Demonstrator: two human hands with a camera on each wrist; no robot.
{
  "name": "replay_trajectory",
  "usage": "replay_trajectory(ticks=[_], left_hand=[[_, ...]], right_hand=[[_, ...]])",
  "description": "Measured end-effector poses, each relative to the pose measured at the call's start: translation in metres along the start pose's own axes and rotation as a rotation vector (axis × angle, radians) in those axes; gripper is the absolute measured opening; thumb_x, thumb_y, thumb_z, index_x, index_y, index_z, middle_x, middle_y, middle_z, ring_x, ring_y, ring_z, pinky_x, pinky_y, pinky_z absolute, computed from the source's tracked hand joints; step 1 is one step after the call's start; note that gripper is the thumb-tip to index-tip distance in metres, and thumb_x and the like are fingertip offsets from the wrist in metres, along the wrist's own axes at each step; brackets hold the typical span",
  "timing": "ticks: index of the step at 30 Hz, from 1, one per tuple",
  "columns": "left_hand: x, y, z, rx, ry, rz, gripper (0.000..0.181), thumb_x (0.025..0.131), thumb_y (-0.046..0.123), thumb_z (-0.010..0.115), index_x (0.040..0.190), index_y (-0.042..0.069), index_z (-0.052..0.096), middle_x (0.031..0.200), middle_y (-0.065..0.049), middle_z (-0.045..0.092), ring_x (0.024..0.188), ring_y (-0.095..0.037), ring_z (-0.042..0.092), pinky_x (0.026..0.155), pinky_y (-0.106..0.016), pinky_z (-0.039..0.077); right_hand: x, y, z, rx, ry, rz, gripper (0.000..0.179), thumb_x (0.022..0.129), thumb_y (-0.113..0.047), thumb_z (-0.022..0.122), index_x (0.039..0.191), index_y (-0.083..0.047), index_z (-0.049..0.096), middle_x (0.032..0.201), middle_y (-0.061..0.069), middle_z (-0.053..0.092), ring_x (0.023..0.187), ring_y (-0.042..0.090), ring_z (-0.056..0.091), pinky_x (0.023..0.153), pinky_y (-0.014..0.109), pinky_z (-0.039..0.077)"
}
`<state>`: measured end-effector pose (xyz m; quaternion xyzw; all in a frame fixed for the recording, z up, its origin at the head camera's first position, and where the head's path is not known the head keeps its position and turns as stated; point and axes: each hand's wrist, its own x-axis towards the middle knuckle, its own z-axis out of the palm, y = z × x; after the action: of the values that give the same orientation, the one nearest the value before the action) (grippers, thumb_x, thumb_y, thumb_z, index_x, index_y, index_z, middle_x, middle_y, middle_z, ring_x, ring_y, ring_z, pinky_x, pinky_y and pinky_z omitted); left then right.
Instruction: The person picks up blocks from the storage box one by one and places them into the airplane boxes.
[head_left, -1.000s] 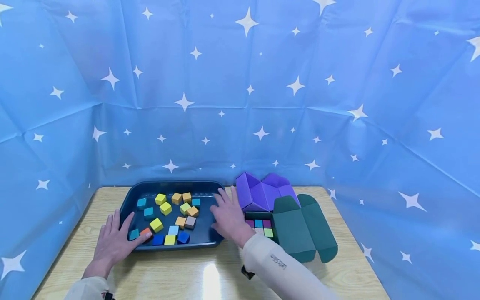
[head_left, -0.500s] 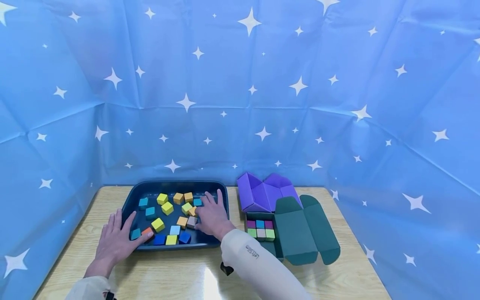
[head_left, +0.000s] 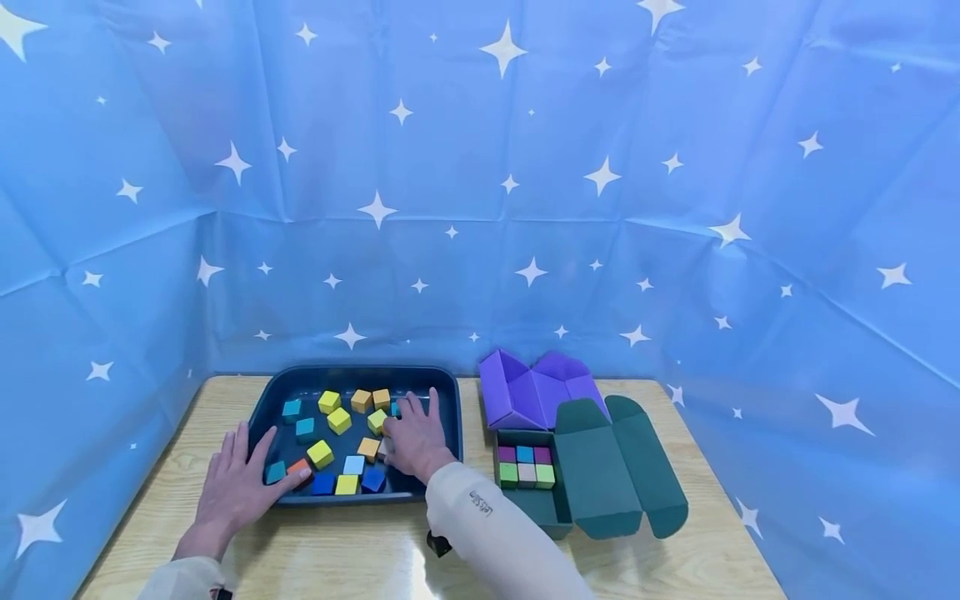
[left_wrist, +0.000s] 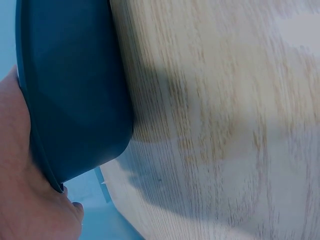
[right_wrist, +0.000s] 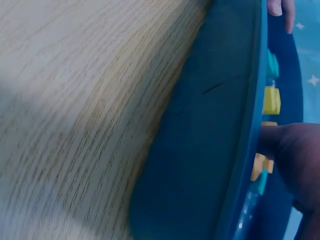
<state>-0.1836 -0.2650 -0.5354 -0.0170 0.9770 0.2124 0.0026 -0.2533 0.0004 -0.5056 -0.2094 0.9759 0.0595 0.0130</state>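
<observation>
A dark blue tray point(head_left: 360, 498) holds loose coloured cubes. My left hand point(head_left: 238, 487) rests at its front left corner, fingers fairly straight and spread along the left rim, the thumb reaching over the front rim beside an orange-red cube point(head_left: 298, 467). In the left wrist view that hand point(left_wrist: 35, 200) lies against the tray's outer wall. My right hand point(head_left: 416, 437) reaches down inside the tray's right side, its thumb by a grey cube point(head_left: 384, 450) and its fingers over an orange cube, mostly hidden. Whether it pinches a cube cannot be told, as the fingertips are covered.
Right of the tray stands an open dark green box point(head_left: 561, 529) with two short rows of cubes inside, its lid point(head_left: 600, 475) folded out to the right. An open purple box point(head_left: 540, 387) lies behind it. A starry blue cloth point(head_left: 465, 167) hangs around the wooden table point(head_left: 360, 550).
My right hand has moved left from the tray's right rim to the cubes inside, then stayed there, shifting slightly. The left hand has kept its place at the tray's corner.
</observation>
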Motion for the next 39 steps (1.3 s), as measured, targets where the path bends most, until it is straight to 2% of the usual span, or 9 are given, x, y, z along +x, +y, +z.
replay_trajectory(ticks=[6, 11, 15, 22, 28, 34, 39], left_hand=[[-0.001, 0.003, 0.000, -0.004, -0.018, -0.002, 0.110, 0.081, 0.075, 0.055, 0.151, -0.003, 0.023, 0.157, -0.037, -0.003, 0.143, -0.058, -0.004, 0.112, -0.074, 0.000], [-0.002, 0.004, 0.001, -0.007, -0.004, 0.006, 0.110, 0.081, 0.074, 0.056, 0.151, -0.003, 0.025, 0.157, -0.036, -0.002, 0.143, -0.057, -0.001, 0.111, -0.074, 0.002], [-0.002, 0.004, 0.001, -0.003, 0.003, 0.007, 0.109, 0.080, 0.075, 0.056, 0.151, -0.003, 0.025, 0.157, -0.036, 0.000, 0.143, -0.057, -0.001, 0.112, -0.074, 0.003], [-0.002, 0.005, 0.000, -0.011, -0.012, -0.004, 0.110, 0.081, 0.074, 0.056, 0.151, -0.003, 0.024, 0.158, -0.036, -0.003, 0.143, -0.057, -0.003, 0.112, -0.074, 0.000], [0.000, 0.004, 0.004, -0.025, -0.015, -0.010, 0.111, 0.080, 0.075, 0.057, 0.151, -0.003, 0.024, 0.158, -0.035, -0.004, 0.144, -0.056, -0.004, 0.112, -0.074, 0.001], [0.001, 0.001, 0.004, -0.030, -0.012, -0.007, 0.110, 0.080, 0.076, 0.056, 0.152, -0.002, 0.023, 0.158, -0.034, -0.007, 0.144, -0.056, -0.006, 0.112, -0.074, 0.000], [0.000, 0.000, -0.001, -0.024, -0.012, -0.006, 0.110, 0.080, 0.075, 0.055, 0.152, -0.002, 0.023, 0.158, -0.035, -0.007, 0.143, -0.057, -0.005, 0.112, -0.074, -0.001]], right_hand=[[0.002, 0.000, 0.006, -0.008, 0.017, 0.018, 0.038, 0.084, -0.057, 0.068, 0.116, -0.037, 0.066, 0.150, -0.001, 0.046, 0.147, 0.023, 0.031, 0.122, 0.060, 0.014], [0.004, 0.000, 0.008, 0.001, 0.013, 0.013, 0.026, 0.090, -0.049, 0.064, 0.112, -0.035, 0.068, 0.150, -0.002, 0.045, 0.147, 0.022, 0.031, 0.122, 0.060, 0.012], [0.005, -0.001, 0.008, 0.022, 0.004, 0.012, 0.023, 0.090, -0.047, 0.064, 0.110, -0.036, 0.070, 0.149, -0.003, 0.046, 0.147, 0.022, 0.031, 0.122, 0.060, 0.011], [0.006, -0.002, 0.009, -0.003, 0.003, 0.015, 0.030, 0.081, -0.055, 0.072, 0.105, -0.037, 0.072, 0.150, -0.004, 0.045, 0.148, 0.021, 0.029, 0.122, 0.060, 0.012], [0.007, -0.002, 0.011, -0.057, -0.028, 0.012, 0.031, 0.080, -0.057, 0.072, 0.103, -0.035, 0.074, 0.152, -0.005, 0.042, 0.149, 0.020, 0.026, 0.122, 0.060, 0.012], [0.005, 0.003, -0.001, -0.072, -0.011, -0.015, 0.026, 0.084, -0.055, 0.068, 0.096, -0.033, 0.075, 0.154, -0.004, 0.040, 0.150, 0.021, 0.024, 0.122, 0.059, 0.010], [0.001, 0.009, -0.020, -0.062, 0.017, -0.035, 0.031, 0.084, -0.059, 0.066, 0.097, -0.031, 0.075, 0.156, -0.003, 0.038, 0.151, 0.022, 0.022, 0.123, 0.059, 0.008]])
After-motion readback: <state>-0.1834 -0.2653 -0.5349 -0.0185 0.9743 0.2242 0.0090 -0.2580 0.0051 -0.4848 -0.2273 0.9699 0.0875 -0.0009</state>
